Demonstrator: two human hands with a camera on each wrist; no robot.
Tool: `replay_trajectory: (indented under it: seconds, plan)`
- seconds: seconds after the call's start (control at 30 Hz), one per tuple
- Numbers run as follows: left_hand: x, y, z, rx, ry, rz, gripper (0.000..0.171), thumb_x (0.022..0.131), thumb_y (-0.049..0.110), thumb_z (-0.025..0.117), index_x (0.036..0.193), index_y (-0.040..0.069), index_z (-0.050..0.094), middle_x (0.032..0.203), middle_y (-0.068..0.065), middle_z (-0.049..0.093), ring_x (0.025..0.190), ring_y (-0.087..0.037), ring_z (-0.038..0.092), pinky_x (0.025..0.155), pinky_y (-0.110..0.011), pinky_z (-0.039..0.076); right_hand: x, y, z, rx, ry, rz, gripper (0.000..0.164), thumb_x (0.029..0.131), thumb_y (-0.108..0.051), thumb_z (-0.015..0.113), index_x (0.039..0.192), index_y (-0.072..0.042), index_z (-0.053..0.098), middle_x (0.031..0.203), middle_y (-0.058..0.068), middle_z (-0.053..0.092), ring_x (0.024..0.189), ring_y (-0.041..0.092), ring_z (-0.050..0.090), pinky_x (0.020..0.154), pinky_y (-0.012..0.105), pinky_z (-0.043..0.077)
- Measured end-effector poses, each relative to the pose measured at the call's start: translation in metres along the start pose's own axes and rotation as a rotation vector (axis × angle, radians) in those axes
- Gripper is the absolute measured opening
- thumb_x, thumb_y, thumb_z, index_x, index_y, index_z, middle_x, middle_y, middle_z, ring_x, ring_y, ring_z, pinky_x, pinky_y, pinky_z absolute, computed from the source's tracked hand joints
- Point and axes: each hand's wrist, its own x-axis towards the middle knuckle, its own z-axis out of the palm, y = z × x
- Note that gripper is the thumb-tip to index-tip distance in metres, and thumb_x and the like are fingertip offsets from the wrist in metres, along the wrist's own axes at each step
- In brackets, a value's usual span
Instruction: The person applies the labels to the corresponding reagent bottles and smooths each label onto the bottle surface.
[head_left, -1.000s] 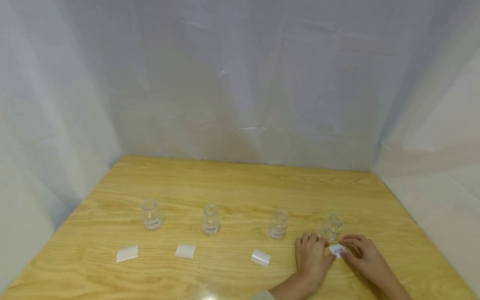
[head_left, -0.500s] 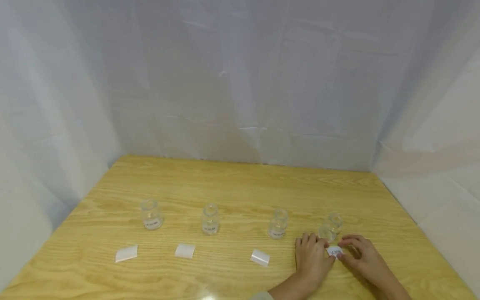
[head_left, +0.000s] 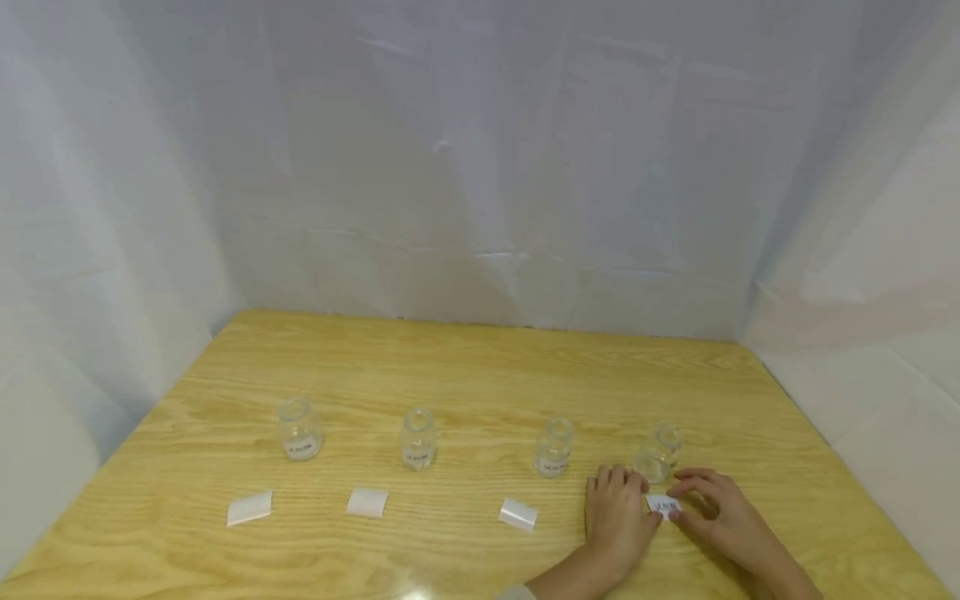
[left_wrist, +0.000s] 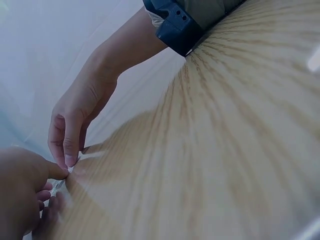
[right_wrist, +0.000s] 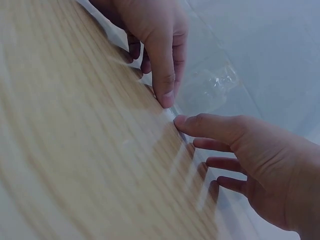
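Note:
A small white printed label is between the two hands at the right of the table, print facing up toward the head camera. My left hand holds its left side, thumb at the lower corner. My right hand pinches its right side between thumb and bent forefinger. In the right wrist view, the left thumb and right thumb nearly meet at the label's edge. Just behind the hands stands a clear glass bottle, with no label showing on its front.
Three more clear bottles stand in a row to the left: one far left, another and a third, each with a printed label low on its front. Three curled white slips lie before them on the wooden table.
The label has turned from a slant to nearly level and moved slightly left, toward the left thumb. The right hand has shifted a little left with it; the bottles stay in place.

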Motion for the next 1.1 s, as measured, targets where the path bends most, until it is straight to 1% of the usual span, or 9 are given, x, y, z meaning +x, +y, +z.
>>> replay_trajectory:
  seconds: [0.13,0.3,0.47,0.67,0.73,0.8,0.9,1.0,1.1]
  plan:
    - [-0.001,-0.003,-0.002,0.01,-0.007,0.013,0.022,0.072,0.043,0.074,0.084,0.027,0.064,0.083,0.013,0.049,0.08,-0.004,0.04,0.068,-0.018,0.032,0.001,-0.002,-0.001,0.009,-0.043,0.05,0.021,0.074,-0.021,0.077,0.091,-0.019,0.064,0.119,0.015,0.052,0.11,0.044,0.039,0.081,0.067,0.031]
    - [-0.003,-0.005,-0.004,0.033,-0.013,0.031,0.023,0.072,0.043,0.074,0.087,0.027,0.066,0.085,0.013,0.05,0.079,-0.004,0.04,0.068,-0.018,0.032,0.002,-0.006,-0.002,0.038,-0.08,0.082,0.022,0.074,-0.021,0.077,0.09,-0.018,0.063,0.121,0.017,0.05,0.113,0.047,0.037,0.082,0.069,0.028]
    - [-0.004,-0.007,-0.008,0.04,-0.03,0.053,0.023,0.073,0.043,0.073,0.089,0.027,0.065,0.087,0.013,0.051,0.08,-0.004,0.041,0.069,-0.017,0.033,0.003,-0.008,0.0,0.069,-0.067,0.087,0.019,0.073,-0.019,0.078,0.086,-0.019,0.064,0.118,0.016,0.052,0.112,0.045,0.039,0.085,0.067,0.028]
    - [-0.007,-0.011,-0.01,-0.017,-0.024,0.087,0.026,0.073,0.038,0.075,0.091,0.025,0.062,0.084,0.015,0.052,0.078,-0.003,0.042,0.067,-0.016,0.033,0.001,-0.011,0.001,0.06,-0.056,0.072,0.026,0.072,-0.02,0.078,0.094,-0.014,0.065,0.117,0.014,0.054,0.111,0.044,0.042,0.085,0.065,0.031]
    - [-0.008,-0.013,-0.009,-0.073,0.001,0.093,0.026,0.072,0.034,0.077,0.09,0.024,0.062,0.078,0.017,0.05,0.073,-0.001,0.041,0.064,-0.014,0.031,0.001,-0.011,0.002,0.043,-0.039,0.045,0.026,0.073,-0.018,0.078,0.095,-0.015,0.066,0.114,0.01,0.056,0.109,0.037,0.045,0.088,0.057,0.035]
    - [-0.008,-0.015,-0.009,-0.162,0.037,0.094,0.025,0.071,0.027,0.079,0.088,0.022,0.062,0.073,0.019,0.05,0.069,0.001,0.04,0.063,-0.013,0.031,0.0,-0.011,0.003,0.067,-0.027,0.018,0.022,0.075,-0.013,0.076,0.094,-0.015,0.066,0.109,0.006,0.059,0.105,0.026,0.05,0.088,0.044,0.04]
    - [-0.009,-0.019,-0.01,-0.367,0.063,0.071,0.023,0.069,0.014,0.079,0.083,0.019,0.062,0.069,0.02,0.053,0.066,0.003,0.041,0.063,-0.012,0.032,0.0,-0.011,0.005,0.138,-0.042,0.0,0.015,0.079,-0.008,0.072,0.091,-0.013,0.064,0.097,-0.001,0.062,0.093,0.009,0.055,0.078,0.025,0.046]
    - [-0.01,-0.024,-0.013,-0.591,0.036,0.043,0.021,0.07,0.003,0.077,0.08,0.015,0.063,0.069,0.016,0.057,0.065,0.005,0.045,0.063,-0.011,0.038,0.001,-0.013,0.004,0.243,-0.078,0.019,0.009,0.082,-0.004,0.067,0.089,-0.007,0.062,0.086,-0.006,0.062,0.084,0.004,0.058,0.071,0.021,0.049]
    - [-0.012,-0.03,-0.018,-0.789,-0.028,0.015,0.016,0.073,-0.001,0.073,0.079,0.009,0.064,0.069,0.013,0.057,0.063,0.005,0.049,0.058,-0.011,0.043,0.002,-0.016,0.004,0.28,-0.104,0.041,0.006,0.084,-0.004,0.065,0.088,-0.004,0.06,0.083,-0.007,0.062,0.08,0.004,0.059,0.067,0.022,0.05]
